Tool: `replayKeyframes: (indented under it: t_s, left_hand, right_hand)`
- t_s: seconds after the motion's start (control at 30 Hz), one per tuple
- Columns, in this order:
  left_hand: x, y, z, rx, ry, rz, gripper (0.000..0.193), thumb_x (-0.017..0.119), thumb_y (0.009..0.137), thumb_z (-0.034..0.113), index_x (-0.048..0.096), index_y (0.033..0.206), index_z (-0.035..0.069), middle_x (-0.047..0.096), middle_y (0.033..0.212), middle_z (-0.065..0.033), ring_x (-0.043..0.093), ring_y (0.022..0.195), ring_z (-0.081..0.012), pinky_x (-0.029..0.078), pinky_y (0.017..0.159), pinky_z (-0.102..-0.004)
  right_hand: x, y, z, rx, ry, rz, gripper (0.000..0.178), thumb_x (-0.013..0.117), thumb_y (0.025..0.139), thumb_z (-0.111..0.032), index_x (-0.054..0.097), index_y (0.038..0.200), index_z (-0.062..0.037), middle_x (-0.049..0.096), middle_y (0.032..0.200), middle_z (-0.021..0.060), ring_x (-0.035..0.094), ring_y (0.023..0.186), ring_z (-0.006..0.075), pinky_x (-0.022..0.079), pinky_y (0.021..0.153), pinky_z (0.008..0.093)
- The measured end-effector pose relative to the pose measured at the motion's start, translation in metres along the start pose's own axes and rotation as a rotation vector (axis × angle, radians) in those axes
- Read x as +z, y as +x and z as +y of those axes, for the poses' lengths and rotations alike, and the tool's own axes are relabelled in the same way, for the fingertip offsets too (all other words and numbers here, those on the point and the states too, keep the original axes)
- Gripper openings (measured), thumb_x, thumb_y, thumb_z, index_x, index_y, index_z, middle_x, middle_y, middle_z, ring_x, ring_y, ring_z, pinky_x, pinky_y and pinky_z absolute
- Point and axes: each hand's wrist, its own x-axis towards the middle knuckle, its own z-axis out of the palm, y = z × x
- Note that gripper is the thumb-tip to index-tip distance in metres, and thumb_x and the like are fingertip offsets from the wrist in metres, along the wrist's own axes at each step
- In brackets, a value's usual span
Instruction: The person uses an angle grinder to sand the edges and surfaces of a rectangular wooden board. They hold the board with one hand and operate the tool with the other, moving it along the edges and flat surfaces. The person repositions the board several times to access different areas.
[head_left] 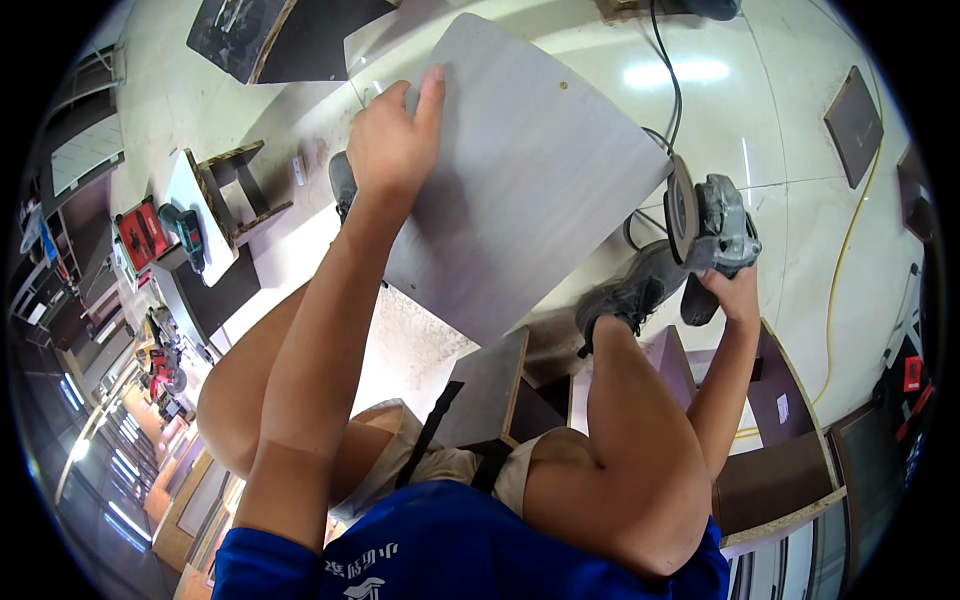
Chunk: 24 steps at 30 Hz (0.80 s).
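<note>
A grey, wood-grained board (530,180) with curved edges is held up in front of me, above the floor between my legs. My left hand (395,140) grips its left edge, thumb lying on the face and fingers curled behind. My right hand (735,292) is wrapped round the body of an angle grinder (722,225), low on the right. Its round disc (682,210) stands upright beside the board's right corner; whether the two touch I cannot tell. A black cord (676,80) runs from behind the board toward the far side.
Dark board pieces (290,35) lie at the far left, another panel (855,125) at the far right. To the left, a drill (184,235) rests on a white board near a red case (142,232). An open brown cabinet (780,440) stands at my right; a yellow hose (848,235) crosses the floor.
</note>
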Motion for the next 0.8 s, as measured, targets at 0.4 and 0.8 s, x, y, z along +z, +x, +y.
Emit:
replayKeyframes:
  t_s: [0.4, 0.8]
  left_hand:
    - [0.0, -0.002, 0.0, -0.021, 0.003, -0.028, 0.074, 0.046, 0.091, 0.066, 0.068, 0.106, -0.003, 0.069, 0.087, -0.0247, 0.066, 0.091, -0.0437, 0.052, 0.079, -0.0484]
    - [-0.006, 0.001, 0.003, -0.031, 0.029, -0.075, 0.074, 0.046, 0.092, 0.065, 0.067, 0.114, -0.003, 0.069, 0.096, -0.0262, 0.065, 0.099, -0.0444, 0.05, 0.087, -0.0486]
  right_hand:
    - [-0.002, 0.015, -0.023, 0.022, 0.006, -0.077, 0.055, 0.081, 0.065, -0.017, 0.056, 0.112, 0.0, 0.063, 0.1, 0.0069, 0.059, 0.09, 0.0169, 0.05, 0.081, 0.0332]
    - [-0.005, 0.009, -0.019, 0.086, -0.028, -0.078, 0.061, 0.08, 0.068, -0.022, 0.056, 0.12, -0.0014, 0.064, 0.105, 0.0065, 0.063, 0.091, 0.0181, 0.052, 0.081, 0.0333]
